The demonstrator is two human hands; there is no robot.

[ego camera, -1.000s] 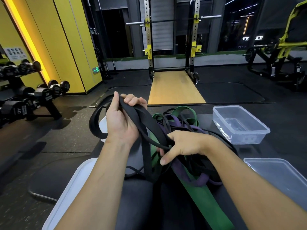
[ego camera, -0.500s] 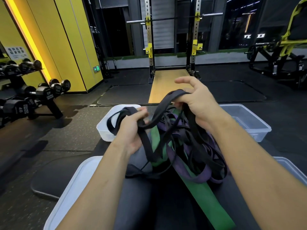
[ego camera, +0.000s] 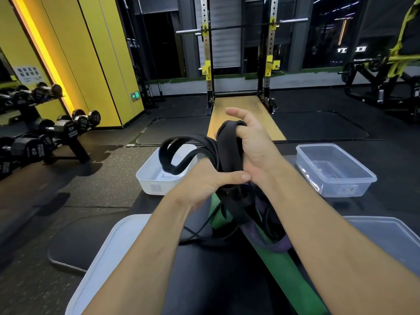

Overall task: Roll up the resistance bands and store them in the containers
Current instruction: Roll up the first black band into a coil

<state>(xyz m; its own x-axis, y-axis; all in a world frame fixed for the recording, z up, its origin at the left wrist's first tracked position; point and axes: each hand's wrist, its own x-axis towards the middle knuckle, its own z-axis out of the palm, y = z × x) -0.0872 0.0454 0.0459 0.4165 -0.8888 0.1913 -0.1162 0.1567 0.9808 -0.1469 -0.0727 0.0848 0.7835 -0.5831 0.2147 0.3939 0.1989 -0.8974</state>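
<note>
A black resistance band (ego camera: 227,153) is gathered in loops between my two hands, above a black bench. My left hand (ego camera: 204,185) grips the bundle low down, thumb laid across it. My right hand (ego camera: 252,144) holds the upper loops, with the band hooked over its fingers and the index finger stretched out. One black loop sticks out to the left over a white container (ego camera: 150,178). Under my hands lie a green band (ego camera: 279,262) and a purple band (ego camera: 281,244), tangled with thin black ones.
A clear plastic container (ego camera: 354,185) stands at the right on the bench. Two lids lie near me, one white (ego camera: 102,264) and one clear (ego camera: 395,237). A dumbbell rack (ego camera: 45,142) is on the left, and a squat rack (ego camera: 241,64) stands ahead.
My hands have come together and the spread black band is now bunched into a tight bundle. My right hand moved left and closer to my left hand.
</note>
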